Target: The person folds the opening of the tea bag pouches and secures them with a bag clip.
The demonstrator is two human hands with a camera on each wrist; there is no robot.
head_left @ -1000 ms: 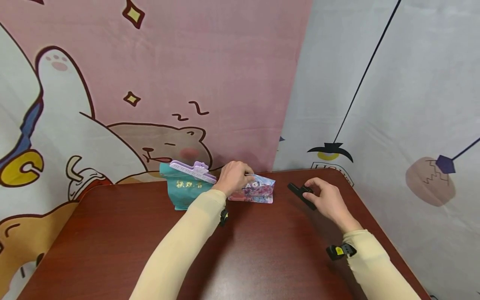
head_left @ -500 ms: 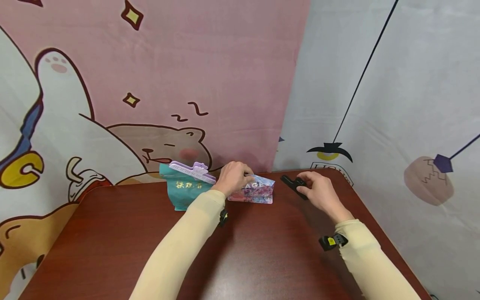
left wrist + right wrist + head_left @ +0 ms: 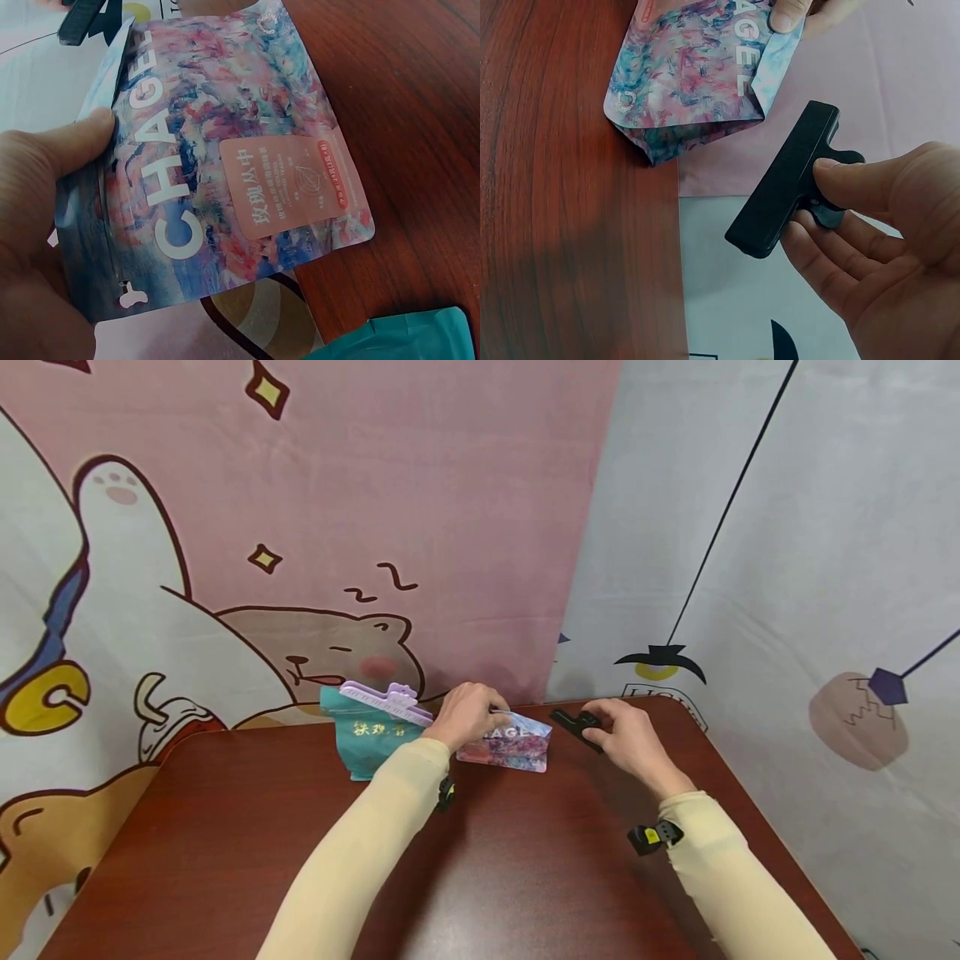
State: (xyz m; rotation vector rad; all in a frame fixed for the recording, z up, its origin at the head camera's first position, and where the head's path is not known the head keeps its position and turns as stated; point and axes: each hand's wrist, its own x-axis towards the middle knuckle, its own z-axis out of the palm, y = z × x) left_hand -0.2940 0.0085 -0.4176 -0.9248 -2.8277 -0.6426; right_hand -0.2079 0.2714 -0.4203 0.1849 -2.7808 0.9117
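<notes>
A pink-and-blue printed tea bag stands on the table towards the back. My left hand pinches its top edge, thumb on the printed front; the top looks folded over in the right wrist view. To the right, my right hand holds a black bag clip by its handles between thumb and fingers. The clip's long bar points towards the tea bag, with a gap between them. The fingers behind the tea bag are mostly hidden.
Left of the printed bag stands a teal tea bag with a lilac clip across its top; my left forearm partly covers it. The brown table ends at a patterned cloth wall behind and to the right.
My right hand has moved left with the black bag clip, closer to the printed tea bag. My left hand has stayed on the bag's top; the bag has barely shifted.
</notes>
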